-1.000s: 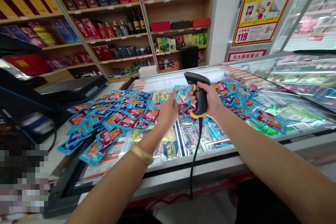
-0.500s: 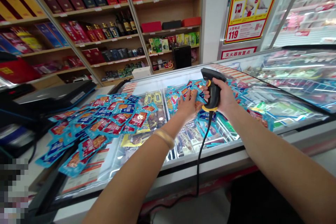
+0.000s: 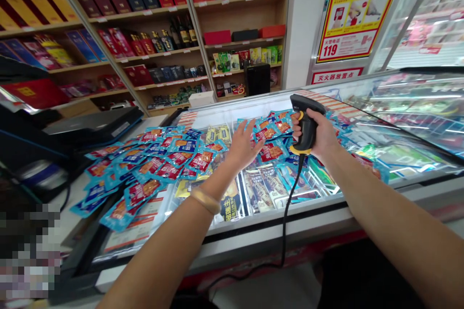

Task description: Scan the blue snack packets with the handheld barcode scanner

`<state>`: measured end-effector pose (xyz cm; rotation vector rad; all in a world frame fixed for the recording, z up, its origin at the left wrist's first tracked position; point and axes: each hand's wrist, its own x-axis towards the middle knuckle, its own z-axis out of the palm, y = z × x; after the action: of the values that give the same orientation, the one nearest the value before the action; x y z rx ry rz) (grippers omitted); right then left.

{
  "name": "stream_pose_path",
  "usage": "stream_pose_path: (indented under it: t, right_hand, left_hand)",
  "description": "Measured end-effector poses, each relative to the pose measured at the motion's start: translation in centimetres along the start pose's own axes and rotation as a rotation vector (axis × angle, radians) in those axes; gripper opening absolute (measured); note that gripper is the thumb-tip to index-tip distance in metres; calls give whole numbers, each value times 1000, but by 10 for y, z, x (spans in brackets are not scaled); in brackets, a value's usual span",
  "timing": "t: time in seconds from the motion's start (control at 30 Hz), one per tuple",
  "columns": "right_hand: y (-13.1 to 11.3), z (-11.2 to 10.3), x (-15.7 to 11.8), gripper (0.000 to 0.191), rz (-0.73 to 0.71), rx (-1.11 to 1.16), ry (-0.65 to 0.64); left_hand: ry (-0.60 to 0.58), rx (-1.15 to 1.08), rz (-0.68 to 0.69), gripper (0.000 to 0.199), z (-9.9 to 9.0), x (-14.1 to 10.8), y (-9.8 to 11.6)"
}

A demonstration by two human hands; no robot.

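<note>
A black and yellow barcode scanner (image 3: 307, 128) is gripped in my right hand (image 3: 321, 135), its head pointing left and its cord hanging down over the freezer edge. My left hand (image 3: 243, 147), with a gold bangle on the wrist, is spread and holds nothing, at the left edge of the right pile of snack packets (image 3: 272, 151). This pile of small blue-edged packets lies around and beyond the scanner. Another large pile of packets (image 3: 170, 157) is spread over the glass at the left.
Under the glass top of the freezer (image 3: 253, 222) lie wrapped goods. A dark flat device (image 3: 96, 123) stands on the counter at the left. Shelves (image 3: 155, 9) with boxes and bottles rise behind, beside a wall poster (image 3: 357, 9).
My left hand has moved left, off the packets of the right pile, uncovering several. My right hand still holds the scanner. The whole view has shifted slightly.
</note>
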<state>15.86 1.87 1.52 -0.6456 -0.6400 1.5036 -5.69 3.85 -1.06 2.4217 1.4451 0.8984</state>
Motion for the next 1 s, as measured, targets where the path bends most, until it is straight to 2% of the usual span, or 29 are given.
stream_pose_path:
  t: [0.07, 0.13, 0.27, 0.37, 0.47, 0.53, 0.63, 0.7, 0.77, 0.87, 0.93, 1.0]
  right_hand:
    - [2, 3, -1, 16, 5, -4, -5]
    - [7, 12, -1, 16, 26, -2, -29]
    - [26, 44, 1, 16, 111, 8, -93]
    - [48, 71, 3, 17, 207, -2, -141]
    - [71, 88, 3, 17, 295, -14, -183]
    - [83, 91, 2, 17, 339, -21, -196]
    - [91, 84, -2, 16, 375, -35, -221]
    - [90, 78, -3, 16, 364, -39, -236]
    - [87, 73, -5, 16, 344, -37, -241]
    - [85, 70, -7, 16, 344, -47, -242]
    - [85, 71, -8, 16, 360, -57, -253]
    - [87, 73, -10, 16, 381, -66, -274]
  left_hand:
    - [39, 129, -80, 64, -21, -11, -15]
    - [43, 296, -217, 67, -43, -24, -30]
    - [-117, 532, -433, 83, -72, -46, -53]
    - [-187, 566, -460, 79, -80, -56, -56]
    - [-154, 549, -420, 71, -80, -59, -54]
    - [-101, 483, -413, 67, -80, -59, -55]
    - [77, 226, -460, 57, -82, -55, -59]
    - [252, -104, -486, 47, -84, -52, -59]
    - [347, -536, -526, 40, -86, -49, -57]
    - [253, -1113, -613, 40, -86, -47, -52]
    - [193, -1320, -659, 36, -84, -46, -50]
    - [199, -1414, -704, 32, -80, -47, -49]
